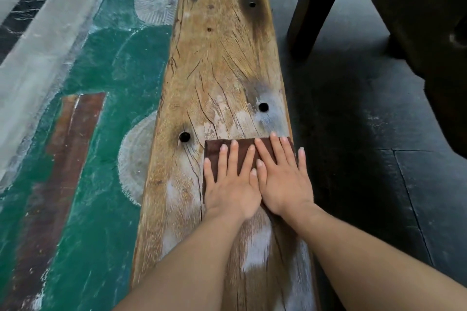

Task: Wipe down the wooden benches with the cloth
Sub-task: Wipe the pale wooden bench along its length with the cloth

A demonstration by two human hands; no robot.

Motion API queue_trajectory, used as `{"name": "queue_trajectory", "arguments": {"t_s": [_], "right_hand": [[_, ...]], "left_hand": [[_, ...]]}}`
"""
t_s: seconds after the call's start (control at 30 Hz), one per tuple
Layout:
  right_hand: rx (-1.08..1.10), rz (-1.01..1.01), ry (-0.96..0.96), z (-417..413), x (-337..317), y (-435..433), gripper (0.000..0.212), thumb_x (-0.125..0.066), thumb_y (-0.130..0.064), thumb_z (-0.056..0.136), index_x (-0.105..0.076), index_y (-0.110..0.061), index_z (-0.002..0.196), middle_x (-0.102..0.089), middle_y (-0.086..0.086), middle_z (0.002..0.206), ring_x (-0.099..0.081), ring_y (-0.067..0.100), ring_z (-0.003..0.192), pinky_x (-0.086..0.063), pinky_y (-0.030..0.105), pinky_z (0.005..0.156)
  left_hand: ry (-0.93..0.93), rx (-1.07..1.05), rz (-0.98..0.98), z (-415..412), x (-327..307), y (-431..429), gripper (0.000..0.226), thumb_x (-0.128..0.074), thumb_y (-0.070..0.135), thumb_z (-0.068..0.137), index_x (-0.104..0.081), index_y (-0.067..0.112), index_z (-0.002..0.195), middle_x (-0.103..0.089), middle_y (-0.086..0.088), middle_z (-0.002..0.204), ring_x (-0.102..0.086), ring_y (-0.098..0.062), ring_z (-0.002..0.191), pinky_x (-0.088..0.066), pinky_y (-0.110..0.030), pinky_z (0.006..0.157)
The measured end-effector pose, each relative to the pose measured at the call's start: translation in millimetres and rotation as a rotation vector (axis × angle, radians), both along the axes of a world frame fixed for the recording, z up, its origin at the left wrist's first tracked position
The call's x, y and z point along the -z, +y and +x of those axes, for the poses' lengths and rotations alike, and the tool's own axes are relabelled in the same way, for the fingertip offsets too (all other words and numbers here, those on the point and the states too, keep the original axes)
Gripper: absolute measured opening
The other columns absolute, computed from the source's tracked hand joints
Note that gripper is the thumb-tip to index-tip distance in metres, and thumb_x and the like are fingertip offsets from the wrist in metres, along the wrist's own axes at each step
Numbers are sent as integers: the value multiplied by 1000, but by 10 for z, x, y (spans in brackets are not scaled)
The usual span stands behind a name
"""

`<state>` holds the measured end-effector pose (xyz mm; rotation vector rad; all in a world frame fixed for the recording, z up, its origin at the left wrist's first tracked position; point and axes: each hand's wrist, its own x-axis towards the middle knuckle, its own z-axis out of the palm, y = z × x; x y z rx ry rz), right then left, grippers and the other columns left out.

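A long weathered wooden bench (222, 63) runs away from me, cracked, with several dark round holes and pale worn patches. A folded dark brown cloth (214, 150) lies flat on its right half, just past the nearer holes. My left hand (231, 184) and my right hand (283, 179) press side by side on the cloth, palms down, fingers spread and pointing forward. The right hand's outer fingers reach the bench's right edge. Most of the cloth is hidden under the hands.
Left of the bench is a floor painted green (96, 88) with pale round shapes, a brown stripe (63, 159) and a grey band. To the right lies dark stone floor (366, 159). A dark wooden piece of furniture with a slanted leg (310, 20) stands at the upper right.
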<state>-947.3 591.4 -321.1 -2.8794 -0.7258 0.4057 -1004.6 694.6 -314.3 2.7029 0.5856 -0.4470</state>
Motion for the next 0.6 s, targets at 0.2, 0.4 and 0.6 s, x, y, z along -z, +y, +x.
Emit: {"name": "queue_trajectory", "arguments": {"t_s": [0.2, 0.4, 0.6], "right_hand": [[6, 12, -5, 379, 13, 161, 51, -3, -43, 97, 10, -39, 147, 20, -6, 157, 28, 9, 138, 15, 45, 115], [-4, 13, -12, 430, 35, 158, 49, 0, -44, 96, 19, -40, 141, 23, -6, 156, 31, 9, 136, 15, 46, 114], [31, -25, -25, 356, 63, 163, 52, 0, -45, 97, 13, -38, 146, 22, -5, 156, 30, 6, 134, 20, 43, 112]], "left_hand": [[44, 7, -6, 404, -13, 154, 48, -1, 43, 98, 27, 41, 137, 38, 10, 146, 35, -12, 135, 29, -45, 106], [77, 50, -20, 455, -35, 195, 50, 0, 43, 98, 24, 39, 142, 38, 7, 149, 38, -12, 134, 27, -46, 107], [37, 82, -44, 409, -21, 208, 50, 0, 42, 99, 22, 38, 143, 36, 7, 150, 36, -13, 136, 25, -47, 108]]}}
